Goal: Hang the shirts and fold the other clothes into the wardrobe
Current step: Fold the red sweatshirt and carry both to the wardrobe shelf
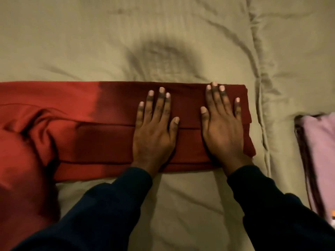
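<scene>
**Both hands flat on a red garment on the bed**

Head view: a red garment lies folded into a long band across the olive bedcover, its left end bunched. The left hand and right hand press down side by side on its right part, fingers straight and spread, gripping nothing. A pink folded cloth lies well apart at the right edge. No containers show.

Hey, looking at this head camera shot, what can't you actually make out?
- Red garment: its left part is bunched and cut off by the left edge, so its type is unclear.
- Pink cloth: cut off by the right edge.
- Fabric under the left hand and right hand: covered by the flat palms.
- Wardrobe: not in view.
</scene>
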Demonstrator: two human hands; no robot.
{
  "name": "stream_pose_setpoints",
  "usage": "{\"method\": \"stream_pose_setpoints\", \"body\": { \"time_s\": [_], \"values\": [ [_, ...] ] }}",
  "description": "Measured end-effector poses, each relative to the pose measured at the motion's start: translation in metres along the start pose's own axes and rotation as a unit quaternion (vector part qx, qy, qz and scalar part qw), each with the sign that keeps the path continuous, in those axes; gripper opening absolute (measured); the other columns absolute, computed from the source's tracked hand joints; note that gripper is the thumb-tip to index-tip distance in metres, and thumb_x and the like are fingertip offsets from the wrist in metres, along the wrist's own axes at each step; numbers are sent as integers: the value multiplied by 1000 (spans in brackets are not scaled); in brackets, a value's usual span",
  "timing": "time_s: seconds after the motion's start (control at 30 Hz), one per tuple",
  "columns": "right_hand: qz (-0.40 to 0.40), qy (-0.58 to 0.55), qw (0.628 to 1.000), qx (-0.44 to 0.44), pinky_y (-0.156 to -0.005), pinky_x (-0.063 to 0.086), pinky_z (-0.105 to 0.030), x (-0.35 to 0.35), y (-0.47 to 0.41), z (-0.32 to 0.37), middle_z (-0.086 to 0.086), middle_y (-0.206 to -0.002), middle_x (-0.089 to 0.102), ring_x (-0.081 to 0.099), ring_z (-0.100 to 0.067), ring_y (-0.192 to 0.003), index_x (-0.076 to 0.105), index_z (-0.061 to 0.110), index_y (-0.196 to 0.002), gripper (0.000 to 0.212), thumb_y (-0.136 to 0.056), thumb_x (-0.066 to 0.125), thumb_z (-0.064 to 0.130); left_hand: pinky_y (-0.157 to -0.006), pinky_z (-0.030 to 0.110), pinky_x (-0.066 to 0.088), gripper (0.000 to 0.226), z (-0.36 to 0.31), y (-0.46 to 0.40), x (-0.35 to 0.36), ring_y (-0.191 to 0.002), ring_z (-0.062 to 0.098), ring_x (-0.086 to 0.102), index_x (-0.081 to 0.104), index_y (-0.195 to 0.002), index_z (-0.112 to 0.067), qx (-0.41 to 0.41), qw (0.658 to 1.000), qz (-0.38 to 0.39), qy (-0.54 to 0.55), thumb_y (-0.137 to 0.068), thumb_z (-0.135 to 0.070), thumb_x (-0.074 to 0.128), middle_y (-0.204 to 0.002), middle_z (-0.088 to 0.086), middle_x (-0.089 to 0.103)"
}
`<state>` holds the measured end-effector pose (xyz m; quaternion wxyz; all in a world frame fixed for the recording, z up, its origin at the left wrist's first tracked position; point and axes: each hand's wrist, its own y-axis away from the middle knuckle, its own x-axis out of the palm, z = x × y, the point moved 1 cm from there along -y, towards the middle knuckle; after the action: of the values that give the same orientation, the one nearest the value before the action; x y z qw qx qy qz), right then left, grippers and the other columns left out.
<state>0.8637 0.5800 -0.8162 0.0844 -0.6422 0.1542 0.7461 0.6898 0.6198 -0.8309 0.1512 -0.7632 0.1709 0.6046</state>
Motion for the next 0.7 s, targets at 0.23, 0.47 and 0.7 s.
{"method": "stream_pose_setpoints", "body": {
  "time_s": [0.23,0.47,0.7],
  "values": [
    [-13,-24,1000,-16,-122,7,-48,1,-1,5,2,-166,12,9,-13,-153,14,18,-159,61,-103,17,41,-125,44,11,59,3,-2,-4,-155,21,9,28,-157,-16,-6,999,1,41,-105,-41,32,-166,2,18],
    [-79,-71,994,30,-111,24,-53,-19,19,61,-21,-151,41,34,-40,-140,49,3,-138,49,-94,42,24,-110,36,30,45,78,33,-69,-134,25,48,59,-137,-15,-163,960,-144,178,-92,-13,54,-147,5,53],
    [120,-454,883,-19,-74,51,-32,-4,142,258,2,-92,66,63,-14,-83,61,18,-102,12,-99,55,28,-103,37,33,36,172,146,-107,-111,29,48,58,-123,-5,-315,907,-215,177,-92,-21,67,-121,14,54]
  ]
}}
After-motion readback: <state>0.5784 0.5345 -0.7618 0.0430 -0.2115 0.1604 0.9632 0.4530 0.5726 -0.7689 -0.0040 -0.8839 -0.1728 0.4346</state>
